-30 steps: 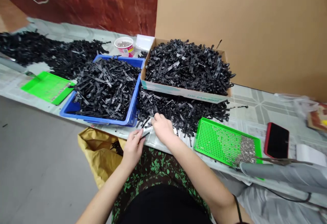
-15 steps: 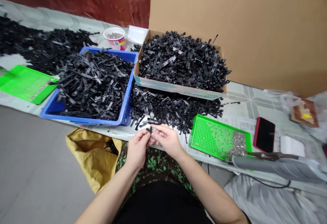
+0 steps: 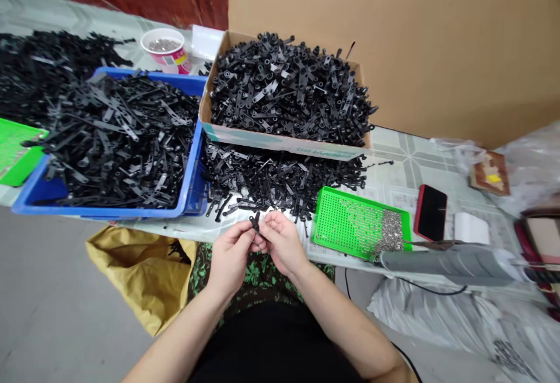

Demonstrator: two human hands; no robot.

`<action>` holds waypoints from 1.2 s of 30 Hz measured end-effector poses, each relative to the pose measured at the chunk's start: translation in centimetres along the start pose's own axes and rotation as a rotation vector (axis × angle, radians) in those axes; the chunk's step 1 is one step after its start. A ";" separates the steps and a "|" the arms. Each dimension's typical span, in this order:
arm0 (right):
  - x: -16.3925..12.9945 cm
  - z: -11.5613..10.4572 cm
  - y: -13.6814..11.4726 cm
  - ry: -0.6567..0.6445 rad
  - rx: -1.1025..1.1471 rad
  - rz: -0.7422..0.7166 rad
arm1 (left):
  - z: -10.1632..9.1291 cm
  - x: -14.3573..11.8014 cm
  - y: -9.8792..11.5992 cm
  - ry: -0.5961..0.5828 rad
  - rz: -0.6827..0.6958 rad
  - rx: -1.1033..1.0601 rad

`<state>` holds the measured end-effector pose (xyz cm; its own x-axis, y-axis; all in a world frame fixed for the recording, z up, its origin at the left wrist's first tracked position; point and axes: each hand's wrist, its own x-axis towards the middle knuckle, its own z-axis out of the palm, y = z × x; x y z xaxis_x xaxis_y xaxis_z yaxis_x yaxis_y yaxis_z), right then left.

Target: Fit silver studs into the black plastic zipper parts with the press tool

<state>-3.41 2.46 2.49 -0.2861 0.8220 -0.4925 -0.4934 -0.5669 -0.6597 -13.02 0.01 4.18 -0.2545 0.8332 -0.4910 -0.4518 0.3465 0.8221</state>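
Your blue bin (image 3: 192, 167) is smooth, hard plastic with straight walls and a flat rim, heaped with matte black strips (image 3: 131, 132), thin and flat, many of them with rounded ends. Against the bin's right side, a loose pile (image 3: 262, 179) of similar black pieces lies tangled on the patterned, sheet-like table cover (image 3: 406, 145). Behind that, to the bin's right, a cardboard box (image 3: 280, 141) is heaped with stubbier pieces that have ringed, eyelet-like ends. Well to the right of the bin, a green tray (image 3: 330, 220) has a rectangular floor dotted with rows of holes, and small shiny metal bits (image 3: 392, 228) gather at its far end. Just behind the bin sits a round cup (image 3: 179, 59) of metal bits; below its front edge hangs a creased yellow sack (image 3: 126, 278).

The black part (image 3: 256, 220) you are handling is near the bin's front right corner. It is small and dark, seemingly forked, with a rounded end. Your left hand (image 3: 231, 252) pinches it between thumb and finger. Your right hand (image 3: 284, 243) has curled fingers right beside it; whether they grip it too, I cannot tell.
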 end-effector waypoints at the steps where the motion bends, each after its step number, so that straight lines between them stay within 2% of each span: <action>1: -0.1 0.1 0.0 0.005 0.016 0.024 | -0.2 0.0 -0.1 0.004 0.004 0.035; 5: -0.4 0.1 0.3 0.098 -0.017 0.008 | -0.7 0.1 -0.3 -0.021 0.056 0.179; 8: -0.6 -0.1 0.6 0.181 -0.091 -0.087 | -0.7 0.0 -0.4 0.001 0.046 0.123; 17: -1.5 -1.2 2.8 0.162 -0.425 -0.224 | 0.3 -0.1 -1.5 0.087 -0.100 -0.051; 19: -2.3 -2.0 2.7 0.113 -0.627 -0.377 | -0.1 -0.2 -1.6 0.113 -0.151 -0.080; 21: -3.1 -3.2 1.7 0.092 -0.940 -0.608 | -0.8 -0.1 -1.8 0.136 -0.184 -0.054; 23: -3.4 -4.2 0.1 0.176 -1.266 -0.751 | -1.5 0.1 -2.0 0.144 -0.191 0.033; 24: -3.3 -4.6 -0.7 0.240 -1.412 -0.744 | -1.8 0.2 -2.2 0.135 -0.191 0.086; 26: -2.4 -4.6 -2.2 0.303 -1.681 -0.564 | -1.9 0.4 -2.7 0.093 -0.186 0.185; 29: -0.5 -3.8 -3.3 0.237 -1.916 -0.227 | -1.3 0.7 -3.4 -0.013 -0.159 0.283; 30: 0.0 -3.5 -3.5 0.231 -1.935 -0.178 | -1.0 0.7 -3.5 -0.043 -0.147 0.304; 32: 0.2 -3.3 -3.8 0.253 -1.859 -0.208 | -0.5 0.8 -3.2 -0.095 -0.121 0.342; 34: 0.0 -3.7 -4.0 0.221 -1.612 -0.306 | -0.2 0.9 -2.6 -0.155 -0.089 0.380; 36: -0.4 -4.3 -4.1 0.102 -1.223 -0.342 | 0.0 0.8 -1.7 -0.239 -0.066 0.419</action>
<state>2.27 4.22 3.01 -0.2031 0.9586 -0.1998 0.5619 -0.0531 -0.8255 -12.46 0.08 2.37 -0.0110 0.8622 -0.5065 -0.0648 0.5048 0.8608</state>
